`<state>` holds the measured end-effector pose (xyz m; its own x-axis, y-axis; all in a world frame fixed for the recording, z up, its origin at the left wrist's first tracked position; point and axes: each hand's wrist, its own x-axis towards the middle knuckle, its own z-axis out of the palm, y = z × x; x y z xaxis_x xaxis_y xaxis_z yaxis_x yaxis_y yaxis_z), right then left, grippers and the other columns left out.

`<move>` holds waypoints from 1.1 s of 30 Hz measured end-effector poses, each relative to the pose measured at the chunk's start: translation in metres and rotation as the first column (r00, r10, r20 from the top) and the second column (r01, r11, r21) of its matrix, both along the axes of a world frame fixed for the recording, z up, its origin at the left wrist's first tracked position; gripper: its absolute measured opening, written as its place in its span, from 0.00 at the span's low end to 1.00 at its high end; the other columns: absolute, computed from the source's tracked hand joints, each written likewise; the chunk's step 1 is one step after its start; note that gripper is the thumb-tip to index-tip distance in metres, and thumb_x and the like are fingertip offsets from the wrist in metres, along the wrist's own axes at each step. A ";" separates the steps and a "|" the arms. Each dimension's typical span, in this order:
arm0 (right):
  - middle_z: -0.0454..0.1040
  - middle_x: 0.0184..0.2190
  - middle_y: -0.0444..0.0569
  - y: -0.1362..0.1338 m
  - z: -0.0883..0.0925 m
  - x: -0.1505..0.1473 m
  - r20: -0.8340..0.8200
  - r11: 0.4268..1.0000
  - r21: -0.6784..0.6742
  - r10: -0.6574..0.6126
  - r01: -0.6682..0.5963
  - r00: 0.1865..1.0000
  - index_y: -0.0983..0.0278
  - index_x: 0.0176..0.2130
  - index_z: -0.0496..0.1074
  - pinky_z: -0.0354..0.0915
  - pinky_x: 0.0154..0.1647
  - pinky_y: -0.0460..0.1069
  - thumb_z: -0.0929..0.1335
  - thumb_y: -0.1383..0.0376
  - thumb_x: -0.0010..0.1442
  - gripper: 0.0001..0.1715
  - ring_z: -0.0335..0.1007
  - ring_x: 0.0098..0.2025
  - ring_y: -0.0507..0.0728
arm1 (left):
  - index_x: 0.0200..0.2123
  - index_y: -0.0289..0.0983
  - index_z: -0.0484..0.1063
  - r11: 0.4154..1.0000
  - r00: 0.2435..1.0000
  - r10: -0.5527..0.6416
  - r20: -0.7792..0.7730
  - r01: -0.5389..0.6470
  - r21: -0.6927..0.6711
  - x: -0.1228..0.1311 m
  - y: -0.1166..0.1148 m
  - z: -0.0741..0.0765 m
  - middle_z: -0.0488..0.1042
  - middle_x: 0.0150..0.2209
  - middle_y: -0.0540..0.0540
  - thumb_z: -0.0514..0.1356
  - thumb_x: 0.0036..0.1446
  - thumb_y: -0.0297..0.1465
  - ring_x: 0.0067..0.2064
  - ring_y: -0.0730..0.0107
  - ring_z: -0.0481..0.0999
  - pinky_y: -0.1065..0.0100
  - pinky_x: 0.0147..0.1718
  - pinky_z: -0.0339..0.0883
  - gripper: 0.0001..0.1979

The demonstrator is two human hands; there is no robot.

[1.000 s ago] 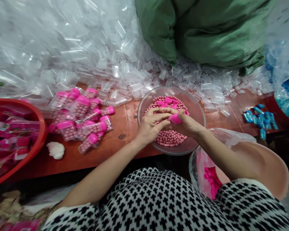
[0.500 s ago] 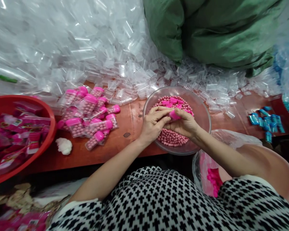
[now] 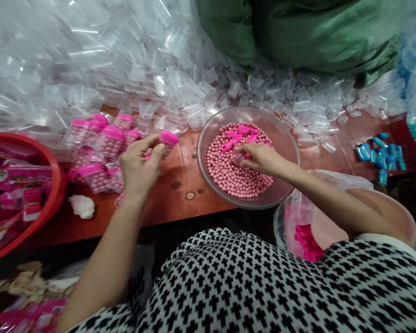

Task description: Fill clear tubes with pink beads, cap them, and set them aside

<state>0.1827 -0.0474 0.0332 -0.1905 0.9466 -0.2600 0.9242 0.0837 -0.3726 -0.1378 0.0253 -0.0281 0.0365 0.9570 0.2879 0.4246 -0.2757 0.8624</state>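
Note:
My left hand [image 3: 140, 164] is closed around a small clear bottle with a pink cap [image 3: 168, 138], tilted, with pink balls showing inside. It hovers over a pile of similar filled bottles [image 3: 111, 141] on the left of the table. My right hand [image 3: 261, 158] reaches into a clear round bowl [image 3: 293, 182]. Its fingers pinch together at the surface of the pink balls [image 3: 242, 182]; a blurred, see-through shape shows at the fingertips, and I cannot make out what it is. Several bright pink caps [image 3: 229, 144] lie on the balls near the fingers.
A red basin [image 3: 59, 185] of pink packets stands at left, beside a white crumpled lump [image 3: 82, 206]. Clear empty containers [image 3: 180, 92] heap along the back, under a green sack [image 3: 298, 41]. Blue-capped items [image 3: 381, 155] lie right. A bag of pink pieces [image 3: 305, 240] sits by my lap.
My hands were together over the bowl around a pink cap. Now the left has moved left with the capped bottle, and the right has lowered into the pink balls.

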 end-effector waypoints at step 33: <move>0.73 0.32 0.41 -0.017 -0.005 0.012 -0.828 0.966 -0.089 -0.207 0.244 0.521 0.61 0.42 0.68 0.73 0.35 0.47 0.80 0.56 0.48 0.28 0.74 0.33 0.52 | 0.41 0.35 0.82 0.538 0.621 -0.515 0.591 0.771 -0.340 0.138 -0.022 0.039 0.83 0.40 0.42 0.73 0.45 0.48 0.40 0.58 0.82 0.59 0.41 0.79 0.26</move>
<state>0.1944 -0.0648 0.0278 -0.0814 0.9942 -0.0703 0.1975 -0.0530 -0.9789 0.0000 0.0032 0.0114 0.7192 0.6884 -0.0937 -0.0723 0.2082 0.9754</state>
